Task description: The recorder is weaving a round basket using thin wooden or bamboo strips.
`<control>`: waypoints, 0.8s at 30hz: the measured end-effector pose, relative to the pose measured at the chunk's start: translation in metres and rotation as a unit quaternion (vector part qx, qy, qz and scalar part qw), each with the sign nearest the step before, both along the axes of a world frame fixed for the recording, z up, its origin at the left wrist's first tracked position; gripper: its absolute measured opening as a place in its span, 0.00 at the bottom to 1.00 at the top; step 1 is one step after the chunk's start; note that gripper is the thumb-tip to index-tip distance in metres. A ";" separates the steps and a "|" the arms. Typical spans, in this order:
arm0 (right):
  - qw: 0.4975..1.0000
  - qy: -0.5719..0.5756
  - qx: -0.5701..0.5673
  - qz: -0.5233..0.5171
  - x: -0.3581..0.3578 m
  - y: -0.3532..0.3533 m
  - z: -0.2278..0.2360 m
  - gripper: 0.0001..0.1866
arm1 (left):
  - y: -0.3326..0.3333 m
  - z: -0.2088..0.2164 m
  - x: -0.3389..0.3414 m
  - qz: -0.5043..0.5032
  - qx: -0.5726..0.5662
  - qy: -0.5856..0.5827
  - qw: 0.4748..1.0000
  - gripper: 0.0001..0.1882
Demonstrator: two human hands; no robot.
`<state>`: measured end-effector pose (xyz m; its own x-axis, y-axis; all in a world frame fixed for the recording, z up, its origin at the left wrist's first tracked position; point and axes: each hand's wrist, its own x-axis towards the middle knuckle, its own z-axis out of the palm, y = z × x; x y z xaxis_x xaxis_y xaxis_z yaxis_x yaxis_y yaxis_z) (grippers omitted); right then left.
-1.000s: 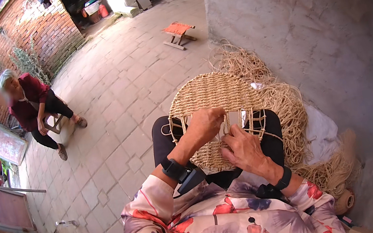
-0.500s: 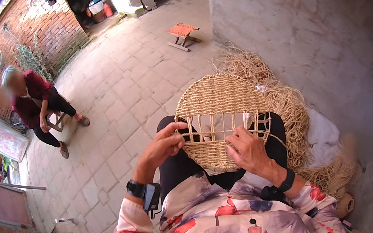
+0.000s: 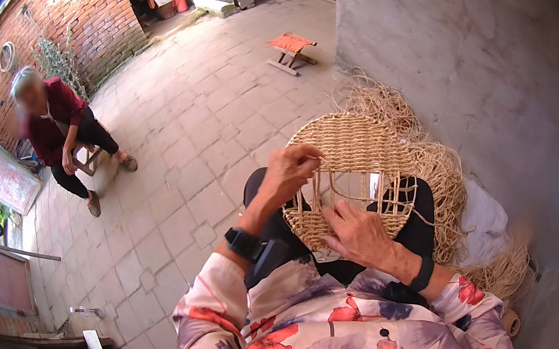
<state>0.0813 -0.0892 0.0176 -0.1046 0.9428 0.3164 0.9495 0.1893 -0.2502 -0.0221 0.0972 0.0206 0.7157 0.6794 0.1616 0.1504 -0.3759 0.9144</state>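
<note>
Basketwork (image 3: 360,141) rests on the lap (image 3: 422,204), gaps across its middle; the right hand (image 3: 360,233) lies over its lower part, fingers curled, the left hand (image 3: 288,172) at its left edge, fingers nearly together, and I cannot tell whether either grips it; cord (image 3: 442,178) lies heaped nearby, a stool (image 3: 291,42) beyond

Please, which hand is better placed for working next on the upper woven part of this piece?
Probably the left hand: it is at the left side of the upper woven part, while the right hand is lower, at the lower woven part.
</note>
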 end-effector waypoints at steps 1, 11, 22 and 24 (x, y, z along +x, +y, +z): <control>0.999 0.012 -0.038 -0.011 0.000 0.002 0.002 0.22 | -0.002 -0.002 0.007 -0.017 -0.007 -0.016 1.000 0.09; 0.997 0.065 -0.035 0.003 0.008 0.015 -0.001 0.14 | -0.023 -0.018 0.000 0.030 0.294 0.221 0.930 0.08; 0.997 0.065 -0.037 -0.014 -0.002 0.013 0.011 0.15 | -0.037 -0.028 -0.001 0.010 0.250 0.199 0.948 0.14; 0.997 0.073 -0.019 -0.018 -0.003 0.012 0.013 0.15 | -0.037 -0.028 -0.007 0.015 0.247 0.194 0.949 0.15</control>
